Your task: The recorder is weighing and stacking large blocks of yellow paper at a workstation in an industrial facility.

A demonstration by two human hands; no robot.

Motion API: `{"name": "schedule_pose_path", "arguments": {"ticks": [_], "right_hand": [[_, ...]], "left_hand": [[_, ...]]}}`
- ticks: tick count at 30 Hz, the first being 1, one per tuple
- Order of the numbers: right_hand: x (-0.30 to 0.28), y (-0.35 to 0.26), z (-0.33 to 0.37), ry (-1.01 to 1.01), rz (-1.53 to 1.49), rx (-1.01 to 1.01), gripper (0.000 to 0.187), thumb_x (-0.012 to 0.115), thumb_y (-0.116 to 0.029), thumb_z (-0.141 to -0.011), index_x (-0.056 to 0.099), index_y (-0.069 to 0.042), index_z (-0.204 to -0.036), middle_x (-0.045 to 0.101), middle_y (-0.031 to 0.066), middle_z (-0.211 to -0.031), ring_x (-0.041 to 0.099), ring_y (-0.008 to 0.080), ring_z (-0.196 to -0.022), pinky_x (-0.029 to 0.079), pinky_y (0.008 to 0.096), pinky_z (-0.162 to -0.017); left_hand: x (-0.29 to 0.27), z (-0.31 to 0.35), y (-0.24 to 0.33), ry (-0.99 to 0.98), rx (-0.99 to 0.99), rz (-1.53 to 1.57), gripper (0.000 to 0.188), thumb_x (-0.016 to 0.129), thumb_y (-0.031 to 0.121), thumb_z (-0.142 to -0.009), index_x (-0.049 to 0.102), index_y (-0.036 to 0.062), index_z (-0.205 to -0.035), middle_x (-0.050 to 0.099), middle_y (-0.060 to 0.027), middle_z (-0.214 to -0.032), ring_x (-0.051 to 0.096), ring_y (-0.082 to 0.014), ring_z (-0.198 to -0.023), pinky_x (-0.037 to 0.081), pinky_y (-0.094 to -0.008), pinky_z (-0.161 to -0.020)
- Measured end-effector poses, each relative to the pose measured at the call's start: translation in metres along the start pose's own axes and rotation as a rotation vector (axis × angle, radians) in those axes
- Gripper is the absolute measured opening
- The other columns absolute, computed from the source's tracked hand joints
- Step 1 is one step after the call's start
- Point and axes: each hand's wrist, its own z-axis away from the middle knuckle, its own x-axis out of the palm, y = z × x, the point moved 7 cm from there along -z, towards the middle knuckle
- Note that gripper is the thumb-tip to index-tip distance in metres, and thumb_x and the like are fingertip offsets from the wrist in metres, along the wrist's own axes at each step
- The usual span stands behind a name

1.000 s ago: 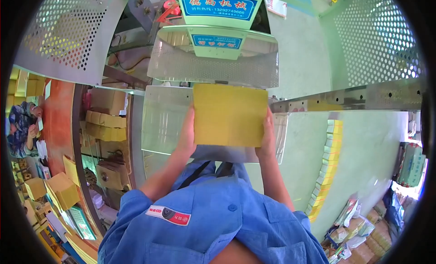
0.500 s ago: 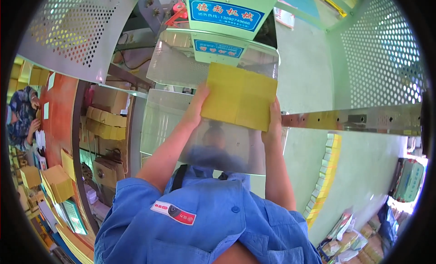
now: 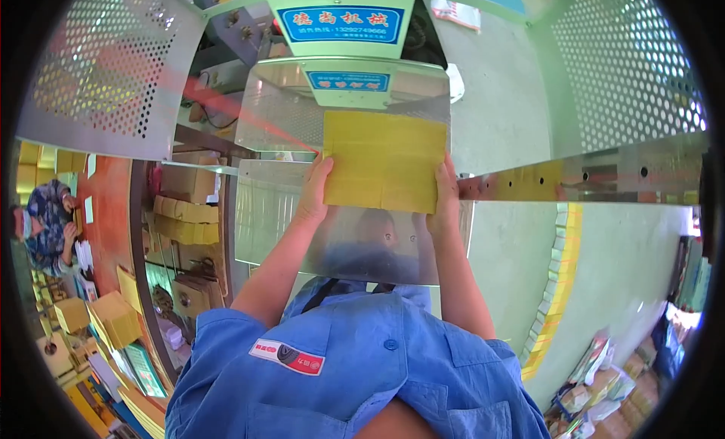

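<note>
A yellow cardboard piece (image 3: 384,163) with faint crease lines is held between my two hands over the shiny metal plates of a machine. My left hand (image 3: 313,191) is closed on its left edge, thumb on the top face. The right edge is gripped by my right hand (image 3: 445,191). The fingers under the cardboard are hidden. Below it, the near metal plate (image 3: 362,265) reflects blurred shapes; behind it rises the far metal plate (image 3: 276,114). Whether the cardboard touches either plate, I cannot tell.
Perforated guards (image 3: 106,76) flank the machine, and a metal bar (image 3: 596,174) with holes juts out at right. A long row of yellow-edged stacks (image 3: 557,288) lies on the floor. To the left, another person (image 3: 49,224) works at a reddish table (image 3: 106,205). A red streak crosses the upper left.
The cardboard has turned from a slant to nearly square with the machine. Both hands still hold its sides. The whole view has shifted, and the red streak now appears at upper left.
</note>
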Motion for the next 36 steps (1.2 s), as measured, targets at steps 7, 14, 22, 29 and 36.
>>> {"name": "schedule_pose_path", "arguments": {"ticks": [7, 14, 22, 29, 36], "right_hand": [[-0.001, -0.008, -0.001, 0.023, 0.021, -0.027, 0.052, 0.047, -0.033, -0.1, 0.039, -0.003, -0.142, 0.047, 0.0078, -0.138, 0.043, 0.0175, -0.127, 0.034, 0.0321, -0.106], [-0.015, 0.009, -0.008, 0.019, -0.054, 0.138, 0.048, 0.046, -0.029, -0.101, 0.04, -0.005, -0.142, 0.054, 0.007, -0.13, 0.051, 0.0162, -0.118, 0.042, 0.0314, -0.099], [-0.018, 0.014, -0.009, 0.028, -0.099, 0.118, 0.045, 0.048, -0.035, -0.099, 0.048, -0.006, -0.134, 0.056, 0.0047, -0.125, 0.052, 0.0145, -0.115, 0.042, 0.0318, -0.098], [-0.033, 0.024, -0.007, 0.113, 0.038, 0.046, 0.045, 0.048, -0.032, -0.099, 0.048, -0.004, -0.134, 0.056, 0.0049, -0.125, 0.052, 0.0146, -0.115, 0.04, 0.0304, -0.099], [-0.022, 0.034, -0.001, 0.037, 0.0, 0.132, 0.049, 0.051, -0.032, -0.1, 0.044, -0.009, -0.143, 0.052, 0.0036, -0.133, 0.046, 0.0136, -0.124, 0.035, 0.0258, -0.104]], "left_hand": [[0.01, -0.003, -0.005, 0.016, 0.072, -0.083, 0.051, 0.05, 0.034, -0.098, 0.046, 0.0013, -0.137, 0.055, -0.0068, -0.129, 0.049, -0.0151, -0.12, 0.037, -0.03, -0.101], [0.023, -0.005, 0.003, 0.009, 0.066, -0.202, 0.05, 0.046, 0.035, -0.101, 0.046, -0.0004, -0.136, 0.054, -0.0077, -0.131, 0.05, -0.0161, -0.121, 0.039, -0.0311, -0.102], [0.016, -0.015, -0.01, 0.016, 0.021, -0.169, 0.05, 0.044, 0.035, -0.102, 0.046, 0.0, -0.137, 0.054, -0.0075, -0.133, 0.05, -0.0157, -0.122, 0.038, -0.0305, -0.103], [0.024, -0.009, -0.008, 0.046, -0.029, -0.155, 0.051, 0.043, 0.037, -0.102, 0.047, 0.0003, -0.136, 0.054, -0.0078, -0.133, 0.051, -0.0164, -0.121, 0.038, -0.0319, -0.103], [-0.004, 0.009, -0.002, 0.049, 0.094, -0.26, 0.051, 0.042, 0.04, -0.101, 0.053, -0.0007, -0.129, 0.059, -0.0092, -0.125, 0.055, -0.0164, -0.114, 0.041, -0.0326, -0.097]]}}
